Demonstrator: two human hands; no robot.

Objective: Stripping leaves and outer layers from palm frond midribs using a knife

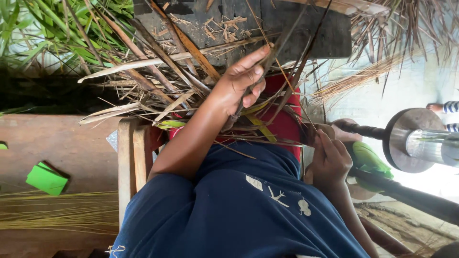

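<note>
My left hand (241, 79) is raised over my lap and pinches a long dry palm leaf strip (275, 52) between thumb and fingers. A heap of dry brown leaf strips (158, 81) lies beneath it, over a red cloth (284, 122) on my lap. My right hand (330, 160) rests at my right side, fingers curled around the near end of a dark rod (363, 130). That rod runs to a round metal disc (406, 138) with a shiny cylinder behind it. A green object (370, 160) sits just beyond the right hand.
A dark wooden board (287, 24) littered with leaf scraps lies ahead. Green leaves (52, 28) fill the top left. A wooden bench (62, 143) at left carries a green card (46, 179) and a bundle of thin yellow sticks (57, 210). Another person's striped-sleeved limbs (444, 107) show at the right edge.
</note>
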